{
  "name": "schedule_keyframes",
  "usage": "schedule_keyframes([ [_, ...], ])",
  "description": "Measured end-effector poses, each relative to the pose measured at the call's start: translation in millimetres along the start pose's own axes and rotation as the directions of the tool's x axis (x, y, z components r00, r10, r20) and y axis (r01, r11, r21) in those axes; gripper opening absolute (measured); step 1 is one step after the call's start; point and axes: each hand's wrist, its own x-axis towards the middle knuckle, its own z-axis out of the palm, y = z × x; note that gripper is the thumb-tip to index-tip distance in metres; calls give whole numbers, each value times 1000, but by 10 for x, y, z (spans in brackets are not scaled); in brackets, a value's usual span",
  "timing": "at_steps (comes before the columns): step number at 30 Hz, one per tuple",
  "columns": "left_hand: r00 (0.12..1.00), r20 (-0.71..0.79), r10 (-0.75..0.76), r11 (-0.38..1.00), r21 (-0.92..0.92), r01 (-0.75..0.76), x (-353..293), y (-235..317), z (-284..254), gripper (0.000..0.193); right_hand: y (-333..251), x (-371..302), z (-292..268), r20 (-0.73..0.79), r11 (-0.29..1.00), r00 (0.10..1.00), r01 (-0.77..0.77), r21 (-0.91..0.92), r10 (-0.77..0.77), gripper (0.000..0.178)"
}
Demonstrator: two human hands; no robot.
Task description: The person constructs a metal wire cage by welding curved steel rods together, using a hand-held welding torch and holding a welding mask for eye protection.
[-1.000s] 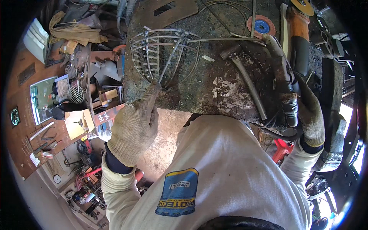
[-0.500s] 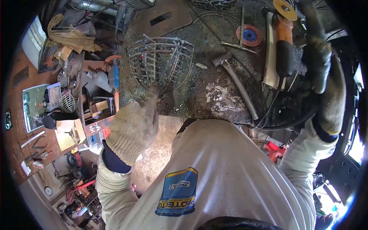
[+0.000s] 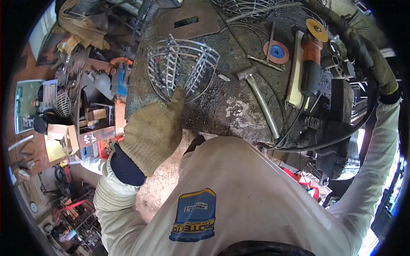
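A rounded cage of welded metal rods (image 3: 171, 68), with ladder-like ribs inside, lies on the dark workbench. My left hand (image 3: 153, 128), in a tan knit glove, holds the cage's near rim, fingertips closed at the rods. Far to the right, my right hand (image 3: 378, 66), also gloved, reaches beyond the bench's right side. Its fingers look closed around something dark in shadow, and a thick black cable (image 3: 341, 146) curves up toward it. The nearest tool to that hand is an angle grinder (image 3: 311, 64) with an orange and black body and a yellowish disc.
A hammer (image 3: 262, 104), a chipping hammer (image 3: 265, 62), and a red-and-blue disc (image 3: 276, 52) lie mid-bench. A slotted metal plate (image 3: 183, 23) and another wire cage (image 3: 252, 7) sit at the far side. Metal cylinders (image 3: 341, 67) stand right of the grinder. Clutter fills a shelf at left.
My right hand has swung outward and farther away to the right, and the black cable has shifted with it. My left hand stays on the cage's rim. The view has moved slightly.
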Motion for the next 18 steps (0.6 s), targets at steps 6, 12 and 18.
schedule_keyframes([
  [6,982,151,-114,993,32,110,3,59,-60,51,97,206,370,154,742,854,510,-435,-497,48],
  [12,997,46,-64,995,81,60,-2,83,-12,53,21,293,667,253,999,966,-49,9,46,40],
  [18,993,80,-88,993,88,81,-26,114,-10,55,-115,352,908,60,989,995,-85,122,78,45],
])
